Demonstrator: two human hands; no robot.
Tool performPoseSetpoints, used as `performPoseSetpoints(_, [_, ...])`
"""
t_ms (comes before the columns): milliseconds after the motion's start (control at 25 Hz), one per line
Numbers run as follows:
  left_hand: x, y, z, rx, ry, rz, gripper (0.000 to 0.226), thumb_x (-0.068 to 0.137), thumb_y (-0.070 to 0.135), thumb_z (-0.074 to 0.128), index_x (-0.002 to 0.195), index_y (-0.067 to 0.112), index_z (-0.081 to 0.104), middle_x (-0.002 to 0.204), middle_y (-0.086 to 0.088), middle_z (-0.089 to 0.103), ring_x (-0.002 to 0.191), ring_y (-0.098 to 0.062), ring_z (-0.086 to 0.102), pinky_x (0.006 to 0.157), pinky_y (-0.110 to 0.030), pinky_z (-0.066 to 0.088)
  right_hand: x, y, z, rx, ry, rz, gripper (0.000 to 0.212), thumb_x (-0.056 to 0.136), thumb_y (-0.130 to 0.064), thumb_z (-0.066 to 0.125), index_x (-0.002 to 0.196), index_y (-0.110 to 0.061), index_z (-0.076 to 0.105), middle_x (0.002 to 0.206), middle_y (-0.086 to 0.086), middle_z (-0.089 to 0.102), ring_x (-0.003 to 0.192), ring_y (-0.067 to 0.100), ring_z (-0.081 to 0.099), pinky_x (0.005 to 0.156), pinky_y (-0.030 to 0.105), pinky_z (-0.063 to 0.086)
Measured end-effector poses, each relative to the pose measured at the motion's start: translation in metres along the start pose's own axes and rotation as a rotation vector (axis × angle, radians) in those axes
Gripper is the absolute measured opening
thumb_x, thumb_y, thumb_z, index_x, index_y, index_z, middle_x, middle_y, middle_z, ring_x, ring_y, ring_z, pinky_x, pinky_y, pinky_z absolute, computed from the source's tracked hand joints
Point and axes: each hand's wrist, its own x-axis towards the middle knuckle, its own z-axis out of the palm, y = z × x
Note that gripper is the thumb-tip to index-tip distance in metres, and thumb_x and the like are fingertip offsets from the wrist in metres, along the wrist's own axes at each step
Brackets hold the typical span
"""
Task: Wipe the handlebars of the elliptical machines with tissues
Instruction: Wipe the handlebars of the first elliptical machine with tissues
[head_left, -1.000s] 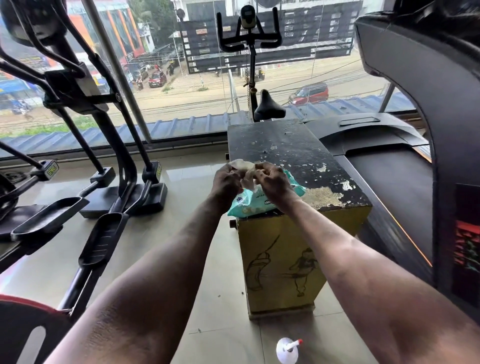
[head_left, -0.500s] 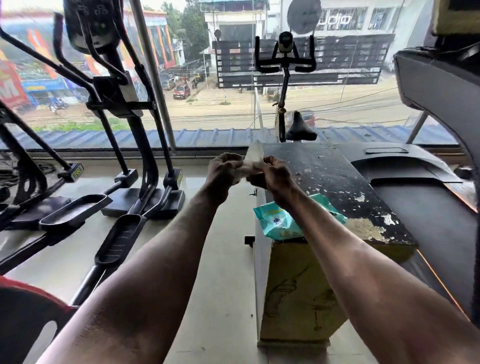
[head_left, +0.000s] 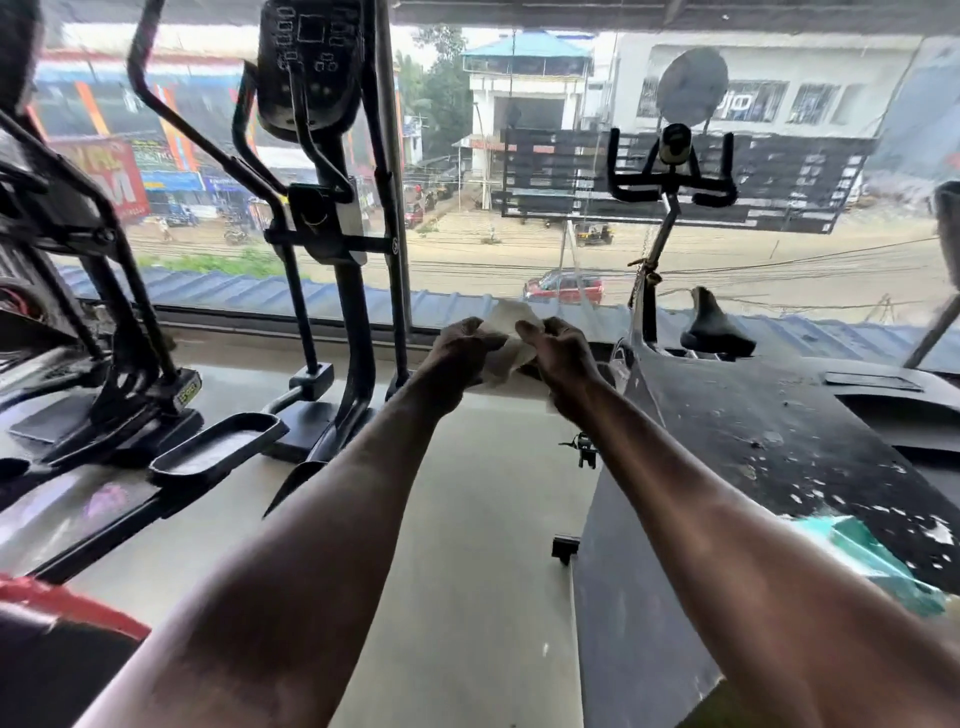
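Both hands up front, left hand (head_left: 460, 353) and right hand (head_left: 563, 353) pinching the tissue (head_left: 506, 332) between them, apparently spreading it flat for the elliptical's handlebar (head_left: 208, 140).

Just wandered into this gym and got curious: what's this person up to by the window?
A person holds a white tissue up in front of them, the left hand and right hand each pinching it, apparently spreading it out. The teal tissue pack lies on the worn black-topped box to the right. The elliptical machines stand to the left by the window, their handlebars not yet touched, so wiping hasn't begun.
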Motion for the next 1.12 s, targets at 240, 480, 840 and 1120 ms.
performPoseSetpoints(240, [0.098,0.014,-0.061,-0.148,0.119,0.030,0.010,0.087,0.004,0.063,0.085,0.014,0.059,0.090,-0.015,0.067,0.081,-0.028,0.065,0.053,-0.022,0.048,0.085,-0.013,0.058,-0.013,-0.055,-0.089,0.008,0.087,-0.019,0.068,0.081,-0.016,0.064,0.075,0.003,0.063,0.066,0.016,0.055,0.058,0.024,0.041])
performPoseSetpoints(480, [0.230,0.042,-0.089,-0.113,0.214,0.102,0.032,0.091,-0.010,0.038,0.081,0.014,0.058,0.052,0.007,0.063,0.051,-0.013,0.059,0.047,-0.019,0.045,0.245,-0.020,0.094,0.121,-0.225,-0.143,0.031,0.078,0.013,0.054,0.060,-0.008,0.068,0.057,0.013,0.065,0.053,0.019,0.060,0.058,0.037,0.053])
performPoseSetpoints(840, [0.417,0.108,-0.124,-0.180,0.284,0.220,0.026,0.086,-0.010,0.048,0.082,0.014,0.058,0.066,0.000,0.066,0.070,-0.020,0.061,0.059,-0.026,0.056,0.456,-0.065,0.165,-0.130,-0.211,-0.430,0.016,0.077,-0.003,0.068,0.081,-0.018,0.073,0.082,0.004,0.071,0.081,0.021,0.065,0.073,0.027,0.049])
performPoseSetpoints(1120, [0.576,0.148,-0.195,-0.237,0.346,0.297,0.035,0.077,-0.019,0.048,0.088,0.011,0.061,0.073,-0.008,0.069,0.066,-0.017,0.065,0.059,-0.025,0.055,0.590,-0.097,0.271,-0.469,-0.182,-0.841,0.029,0.086,-0.028,0.067,0.114,-0.021,0.069,0.111,0.002,0.068,0.101,0.017,0.062,0.091,0.031,0.048])
